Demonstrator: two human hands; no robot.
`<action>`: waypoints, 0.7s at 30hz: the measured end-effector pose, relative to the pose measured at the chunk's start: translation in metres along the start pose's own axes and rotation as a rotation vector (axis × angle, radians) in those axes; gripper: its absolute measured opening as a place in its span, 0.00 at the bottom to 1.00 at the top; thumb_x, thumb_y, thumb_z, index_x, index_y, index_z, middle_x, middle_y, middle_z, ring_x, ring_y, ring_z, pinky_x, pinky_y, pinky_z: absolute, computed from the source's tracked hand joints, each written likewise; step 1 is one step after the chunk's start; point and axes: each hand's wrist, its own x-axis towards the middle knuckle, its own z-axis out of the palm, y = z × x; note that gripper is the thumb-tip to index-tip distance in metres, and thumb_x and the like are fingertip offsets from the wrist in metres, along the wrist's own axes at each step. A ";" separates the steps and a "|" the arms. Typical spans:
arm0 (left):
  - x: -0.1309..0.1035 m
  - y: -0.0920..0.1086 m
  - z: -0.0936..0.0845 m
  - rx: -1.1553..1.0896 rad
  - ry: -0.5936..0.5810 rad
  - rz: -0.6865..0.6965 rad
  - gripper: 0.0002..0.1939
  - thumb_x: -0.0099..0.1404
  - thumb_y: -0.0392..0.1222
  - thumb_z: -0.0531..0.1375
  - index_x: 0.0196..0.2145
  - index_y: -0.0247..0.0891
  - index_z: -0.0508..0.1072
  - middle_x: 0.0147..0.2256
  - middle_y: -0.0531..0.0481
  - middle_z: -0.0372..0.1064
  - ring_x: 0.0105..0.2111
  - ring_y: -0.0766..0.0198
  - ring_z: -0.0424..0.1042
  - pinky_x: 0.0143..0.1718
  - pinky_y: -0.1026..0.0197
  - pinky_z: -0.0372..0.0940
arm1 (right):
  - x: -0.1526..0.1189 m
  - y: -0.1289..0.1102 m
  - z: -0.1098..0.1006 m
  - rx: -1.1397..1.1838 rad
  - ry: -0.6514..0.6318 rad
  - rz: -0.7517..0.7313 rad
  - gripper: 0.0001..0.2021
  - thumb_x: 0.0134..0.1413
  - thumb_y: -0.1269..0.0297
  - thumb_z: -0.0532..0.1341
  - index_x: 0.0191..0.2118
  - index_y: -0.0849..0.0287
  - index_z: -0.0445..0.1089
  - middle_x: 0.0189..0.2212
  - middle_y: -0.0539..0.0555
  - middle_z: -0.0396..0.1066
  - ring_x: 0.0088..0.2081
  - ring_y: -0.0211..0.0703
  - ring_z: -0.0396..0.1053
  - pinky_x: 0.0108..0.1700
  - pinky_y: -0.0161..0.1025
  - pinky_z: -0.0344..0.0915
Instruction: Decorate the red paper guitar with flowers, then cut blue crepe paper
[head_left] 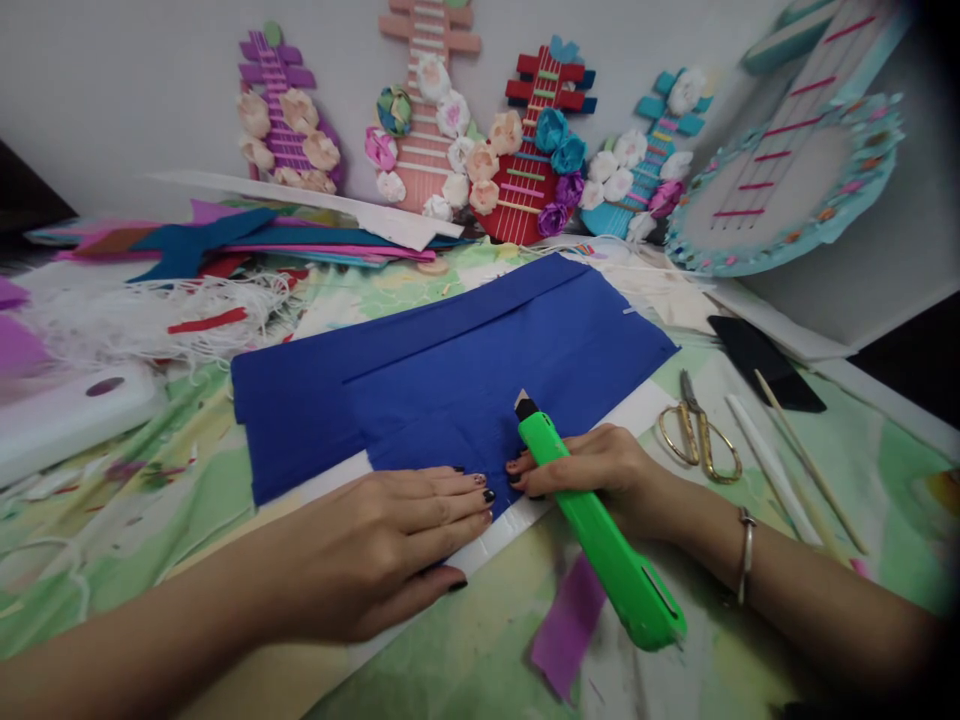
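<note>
A folded sheet of dark blue paper (480, 350) lies across the middle of the table, with white board showing under its near edge. My left hand (390, 535) rests flat on the near edge of the blue sheet, fingers stretched out and close together. In my right hand (592, 470) is a bright green utility knife (600, 545), its short blade pointing up and away over the paper. The fingertips of that hand also touch the blue sheet. A strip of purple paper (566, 630) lies below the knife.
Gold-handled scissors (701, 430), a white stick (772, 465), a thin wooden stick (814, 465) and a black phone (765, 360) lie at right. Flower-decorated paper instruments (525, 170) lean on the wall. Coloured sheets (247, 240) and tangled white string (150, 315) sit at left.
</note>
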 end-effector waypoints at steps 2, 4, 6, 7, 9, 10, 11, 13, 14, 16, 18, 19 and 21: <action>0.000 -0.001 -0.001 -0.013 -0.016 -0.004 0.19 0.68 0.36 0.55 0.55 0.28 0.69 0.52 0.39 0.71 0.55 0.56 0.68 0.57 0.55 0.65 | 0.000 0.002 0.000 0.010 -0.012 0.001 0.09 0.56 0.71 0.64 0.44 0.61 0.75 0.43 0.60 0.77 0.46 0.44 0.75 0.49 0.37 0.73; 0.001 -0.001 -0.002 -0.023 -0.035 -0.010 0.19 0.67 0.35 0.55 0.55 0.28 0.68 0.53 0.40 0.70 0.55 0.56 0.68 0.58 0.55 0.65 | 0.000 0.003 -0.001 0.014 -0.015 0.000 0.09 0.57 0.72 0.63 0.44 0.61 0.75 0.44 0.60 0.77 0.46 0.44 0.75 0.49 0.37 0.72; 0.001 -0.001 -0.004 -0.031 -0.062 -0.006 0.19 0.67 0.35 0.55 0.55 0.28 0.68 0.53 0.40 0.70 0.56 0.56 0.67 0.58 0.55 0.64 | 0.000 0.005 -0.001 0.015 -0.016 -0.004 0.08 0.57 0.71 0.63 0.44 0.61 0.75 0.43 0.61 0.77 0.46 0.44 0.75 0.49 0.37 0.72; 0.001 -0.002 -0.004 -0.033 -0.075 -0.003 0.19 0.67 0.36 0.55 0.55 0.28 0.68 0.53 0.40 0.70 0.56 0.56 0.67 0.58 0.55 0.64 | 0.000 0.005 -0.001 0.016 -0.014 -0.006 0.08 0.57 0.71 0.63 0.43 0.61 0.75 0.43 0.61 0.77 0.46 0.44 0.75 0.49 0.36 0.72; 0.000 -0.002 -0.005 -0.033 -0.092 0.004 0.20 0.68 0.37 0.55 0.55 0.28 0.68 0.54 0.40 0.69 0.56 0.55 0.67 0.58 0.54 0.64 | 0.000 0.005 0.000 0.013 -0.007 -0.018 0.08 0.57 0.70 0.63 0.44 0.61 0.74 0.43 0.60 0.77 0.46 0.44 0.75 0.49 0.36 0.72; 0.000 -0.002 -0.005 -0.031 -0.098 0.006 0.20 0.68 0.38 0.55 0.56 0.28 0.67 0.54 0.39 0.69 0.56 0.55 0.67 0.58 0.54 0.64 | 0.000 0.004 0.000 0.004 -0.002 -0.024 0.09 0.57 0.70 0.63 0.44 0.60 0.74 0.43 0.60 0.77 0.46 0.43 0.75 0.48 0.35 0.72; -0.001 -0.003 -0.005 -0.029 -0.101 0.007 0.21 0.68 0.39 0.56 0.56 0.28 0.67 0.54 0.39 0.69 0.56 0.55 0.67 0.58 0.54 0.64 | 0.000 0.003 0.000 -0.010 -0.001 -0.030 0.09 0.57 0.70 0.63 0.44 0.60 0.74 0.43 0.60 0.77 0.46 0.43 0.75 0.48 0.35 0.72; -0.001 -0.003 -0.006 -0.022 -0.100 0.010 0.21 0.68 0.40 0.56 0.56 0.28 0.66 0.55 0.39 0.68 0.57 0.55 0.67 0.58 0.54 0.64 | 0.000 0.000 0.000 -0.043 -0.006 -0.032 0.09 0.58 0.70 0.63 0.44 0.61 0.74 0.45 0.61 0.77 0.46 0.43 0.76 0.46 0.34 0.73; -0.001 -0.003 -0.006 -0.018 -0.097 0.012 0.21 0.68 0.40 0.56 0.56 0.28 0.66 0.55 0.39 0.69 0.57 0.55 0.67 0.58 0.54 0.64 | -0.001 -0.002 0.000 -0.052 -0.006 -0.027 0.09 0.58 0.70 0.62 0.44 0.61 0.74 0.45 0.62 0.76 0.45 0.43 0.76 0.46 0.34 0.73; -0.001 -0.002 -0.007 -0.008 -0.081 0.017 0.21 0.69 0.41 0.56 0.56 0.28 0.66 0.54 0.39 0.69 0.57 0.56 0.66 0.58 0.54 0.64 | -0.001 -0.006 0.001 -0.044 0.013 -0.025 0.09 0.57 0.70 0.62 0.45 0.61 0.73 0.43 0.61 0.77 0.45 0.44 0.76 0.46 0.35 0.73; -0.002 -0.002 -0.007 0.011 -0.039 0.015 0.21 0.68 0.42 0.56 0.55 0.28 0.66 0.54 0.38 0.69 0.57 0.56 0.65 0.59 0.54 0.63 | 0.000 -0.008 0.001 -0.044 0.057 -0.013 0.11 0.57 0.71 0.62 0.46 0.61 0.72 0.43 0.60 0.77 0.48 0.45 0.74 0.49 0.38 0.72; -0.003 -0.002 -0.006 0.027 -0.011 0.005 0.21 0.68 0.43 0.56 0.55 0.27 0.66 0.54 0.37 0.68 0.58 0.55 0.65 0.59 0.53 0.63 | 0.001 -0.008 0.002 -0.063 0.076 0.004 0.12 0.58 0.72 0.61 0.48 0.60 0.71 0.45 0.60 0.76 0.50 0.46 0.73 0.51 0.39 0.71; -0.005 -0.002 -0.005 0.076 0.043 -0.043 0.22 0.67 0.43 0.57 0.55 0.26 0.66 0.54 0.36 0.68 0.58 0.53 0.65 0.59 0.51 0.63 | 0.004 -0.007 0.002 -0.129 0.091 0.062 0.15 0.59 0.73 0.60 0.51 0.59 0.68 0.50 0.61 0.73 0.55 0.46 0.68 0.55 0.42 0.68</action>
